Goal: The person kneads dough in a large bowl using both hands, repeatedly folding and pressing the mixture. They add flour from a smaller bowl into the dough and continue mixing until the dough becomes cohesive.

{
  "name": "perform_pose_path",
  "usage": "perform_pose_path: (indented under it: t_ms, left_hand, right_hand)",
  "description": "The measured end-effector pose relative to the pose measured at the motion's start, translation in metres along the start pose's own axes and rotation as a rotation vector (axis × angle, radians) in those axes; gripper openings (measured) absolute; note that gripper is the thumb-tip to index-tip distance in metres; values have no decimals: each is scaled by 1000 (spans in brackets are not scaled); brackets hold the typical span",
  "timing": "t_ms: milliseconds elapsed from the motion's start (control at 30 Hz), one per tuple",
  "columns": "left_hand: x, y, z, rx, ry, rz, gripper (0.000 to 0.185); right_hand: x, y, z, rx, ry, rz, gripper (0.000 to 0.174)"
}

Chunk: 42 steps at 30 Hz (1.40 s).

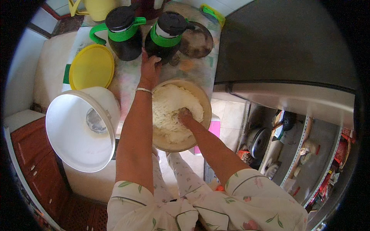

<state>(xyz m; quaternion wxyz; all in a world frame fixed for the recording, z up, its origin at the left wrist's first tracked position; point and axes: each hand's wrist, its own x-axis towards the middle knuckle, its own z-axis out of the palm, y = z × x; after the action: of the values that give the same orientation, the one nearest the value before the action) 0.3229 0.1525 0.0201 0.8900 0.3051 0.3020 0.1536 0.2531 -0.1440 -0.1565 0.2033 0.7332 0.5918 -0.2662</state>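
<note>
A round beige bowl (205,130) holds pale flour or crumbly dough (179,95). My right hand (183,115) is pushed into this mixture, which hides its fingers. Beyond the bowl, my left hand (150,68) reaches to the lower body of a dark vacuum jug (162,47) with a green collar and black lid. Its fingers lie against or very near the jug, but their grip is partly hidden. Just left of that stands a similar jug (125,46) with a green handle.
A white bucket (66,135) lies tipped toward me at left, a metal cup (96,121) inside it. Behind it is a yellow lid (92,67). A round dark tray (198,40) lies at the back. A large grey appliance (277,43) and stocked shelves (297,161) border the right.
</note>
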Motion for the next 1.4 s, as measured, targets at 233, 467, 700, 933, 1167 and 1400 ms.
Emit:
perform_pose_path:
  t_ms: [233, 467, 700, 933, 1167, 1400]
  left_hand:
    - [-19, -5, -3, 644, -40, 332, 69]
    - [-224, -45, -60, 1217, 382, 729, 58]
    - [-284, -95, -93, 883, 498, 127, 61]
    - [-268, -93, -94, 1142, 471, 231, 52]
    - [-209, -44, -115, 1188, 218, 355, 48]
    - [-188, -72, -97, 1018, 508, 423, 37]
  right_hand:
    - [14, -4, 6, -27, -87, 117, 20]
    - [28, 13, 41, 105, -6, 129, 70]
    - [-16, -16, -95, 262, -114, 266, 42]
    - [-69, -23, -138, 1489, -22, 503, 32]
    - [-111, -34, -144, 585, 226, -25, 30]
    - [-55, -80, -127, 438, 303, -22, 45]
